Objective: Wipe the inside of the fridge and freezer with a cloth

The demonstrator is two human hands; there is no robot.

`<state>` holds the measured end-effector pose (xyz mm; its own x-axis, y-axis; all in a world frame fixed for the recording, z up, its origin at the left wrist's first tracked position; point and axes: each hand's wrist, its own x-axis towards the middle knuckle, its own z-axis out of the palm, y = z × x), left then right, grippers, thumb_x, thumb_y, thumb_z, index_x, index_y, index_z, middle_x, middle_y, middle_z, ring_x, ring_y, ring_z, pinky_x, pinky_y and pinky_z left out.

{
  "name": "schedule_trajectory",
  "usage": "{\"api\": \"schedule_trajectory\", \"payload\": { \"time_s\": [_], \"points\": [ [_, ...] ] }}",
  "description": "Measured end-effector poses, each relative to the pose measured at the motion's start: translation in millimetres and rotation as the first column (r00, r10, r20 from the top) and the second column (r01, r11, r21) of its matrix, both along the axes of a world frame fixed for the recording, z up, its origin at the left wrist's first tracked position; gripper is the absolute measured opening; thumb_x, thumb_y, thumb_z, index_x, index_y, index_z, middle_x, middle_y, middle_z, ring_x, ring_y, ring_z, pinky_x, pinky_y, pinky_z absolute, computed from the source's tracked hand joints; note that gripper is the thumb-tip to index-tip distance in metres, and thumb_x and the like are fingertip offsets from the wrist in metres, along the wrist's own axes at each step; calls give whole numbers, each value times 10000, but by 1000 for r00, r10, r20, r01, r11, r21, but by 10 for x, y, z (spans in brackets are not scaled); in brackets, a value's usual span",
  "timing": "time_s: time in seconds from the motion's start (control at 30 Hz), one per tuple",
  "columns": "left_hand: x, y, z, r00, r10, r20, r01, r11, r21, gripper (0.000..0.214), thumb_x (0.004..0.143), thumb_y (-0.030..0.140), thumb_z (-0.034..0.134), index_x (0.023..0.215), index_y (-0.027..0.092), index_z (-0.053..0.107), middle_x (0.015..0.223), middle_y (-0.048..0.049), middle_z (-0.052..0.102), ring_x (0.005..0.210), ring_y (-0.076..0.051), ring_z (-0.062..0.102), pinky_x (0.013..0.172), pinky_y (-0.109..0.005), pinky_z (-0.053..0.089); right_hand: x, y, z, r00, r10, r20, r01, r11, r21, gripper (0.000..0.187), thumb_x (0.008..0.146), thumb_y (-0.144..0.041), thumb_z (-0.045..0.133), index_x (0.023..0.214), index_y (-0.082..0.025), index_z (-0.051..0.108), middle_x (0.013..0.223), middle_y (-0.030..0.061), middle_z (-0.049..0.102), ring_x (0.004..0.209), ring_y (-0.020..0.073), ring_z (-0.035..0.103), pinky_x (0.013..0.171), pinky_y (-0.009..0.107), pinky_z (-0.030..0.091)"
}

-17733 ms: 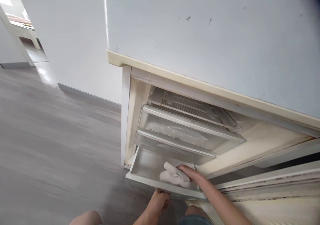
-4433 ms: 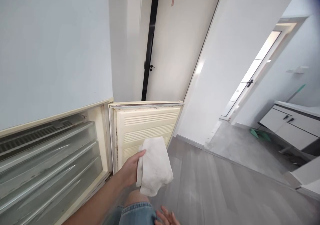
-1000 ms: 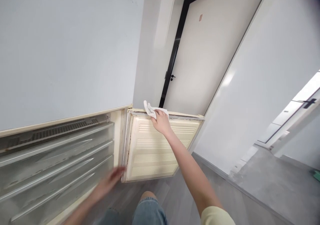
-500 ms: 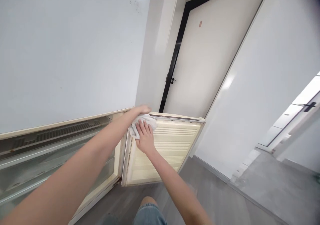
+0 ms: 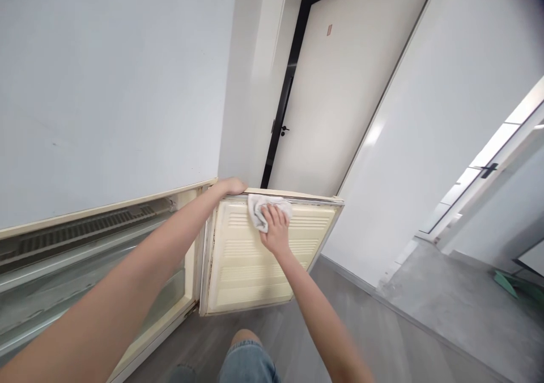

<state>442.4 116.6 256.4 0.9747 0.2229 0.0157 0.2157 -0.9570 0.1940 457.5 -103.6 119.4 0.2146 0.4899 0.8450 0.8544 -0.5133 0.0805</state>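
Head view: right hand point(image 5: 275, 230) holds white cloth point(image 5: 256, 208) against cream fridge door point(image 5: 238, 264).

- Your cloth point(image 5: 257, 208) is white.
- The fridge door point(image 5: 246, 267) you face is cream with ribbed bands.
- Your shorts point(image 5: 249, 366) are blue denim.
- Beneath you, the floor point(image 5: 361, 320) is streaked grey.
- The room door point(image 5: 340, 94) is off-white, its frame point(image 5: 293, 57) black.
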Motion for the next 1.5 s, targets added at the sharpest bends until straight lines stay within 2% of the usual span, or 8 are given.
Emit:
{"api": "schedule_trajectory", "payload": {
  "time_s": [0.27,0.53,0.77,0.93,1.07,1.23,1.37,1.5],
  "points": [
    [-112,-45,61,999,21,-32,-23,996,-83,556,856,595,360,1112,160,592,1241,-110,638,1104,-207,603,978,-459,463,835,-1128,-6,966,-201,-162,242,923,300,462,747,-319,464,1166,-152,564,1242,149,563,1186,294,441,1008,480,280],
    [-87,-70,69,999,17,-32,-19,996,-83,519,862,566,385,1087,152,600,1233,-112,637,1105,-211,598,973,-459,467,1080,-1589,77,819,-74,-569,514,533,672,550,827,-365,297,1256,-92,505,1228,199,566,1180,297,506,995,502,369],
    [-75,-77,55,1000,9,-20,-11,998,-64,525,865,567,375,1102,153,595,1239,-108,635,1112,-209,595,983,-463,459,352,-204,-248,949,-90,-303,268,737,620,660,877,-331,365,1475,-91,220,1492,203,290,1440,302,69,1095,605,143],
    [-39,-46,29,1000,7,-18,-7,999,-43,514,864,568,375,1065,160,617,1228,-105,650,1112,-205,598,982,-450,455,-372,806,-415,962,-62,-265,126,964,233,699,847,-333,415,1490,-130,233,1525,167,241,1428,371,3,1058,647,177],
    [-75,-59,41,1000,2,-8,-2,1000,-29,528,868,575,354,1052,157,619,1188,-101,667,1081,-198,613,970,-443,463,-763,1207,-470,968,-12,-252,-21,992,-128,784,811,-344,497,1511,-225,166,1548,39,231,1413,332,164,1089,522,267],
    [-153,-115,76,1000,18,-3,-18,1000,-4,559,870,584,325,1073,147,607,1160,-120,670,1038,-200,626,933,-433,487,-610,876,-629,960,-54,-274,5,984,-178,713,818,-263,467,1489,-308,230,1536,1,270,1239,260,469,927,400,470],
    [-148,-101,62,1000,12,14,-12,1000,-9,545,869,580,336,1089,156,598,1213,-116,645,1077,-209,609,937,-447,482,-49,160,-855,957,-191,-216,199,980,15,670,811,-268,474,1460,-193,327,1518,121,290,1388,344,237,1044,534,334],
    [-104,-52,21,1000,12,20,-11,1000,-18,552,863,587,343,1111,162,592,1253,-121,626,1108,-219,596,956,-459,470,544,-569,-920,913,-270,-306,372,858,354,688,881,-377,415,1490,-128,212,1539,190,184,1431,354,63,1071,635,206]
  ]
}}
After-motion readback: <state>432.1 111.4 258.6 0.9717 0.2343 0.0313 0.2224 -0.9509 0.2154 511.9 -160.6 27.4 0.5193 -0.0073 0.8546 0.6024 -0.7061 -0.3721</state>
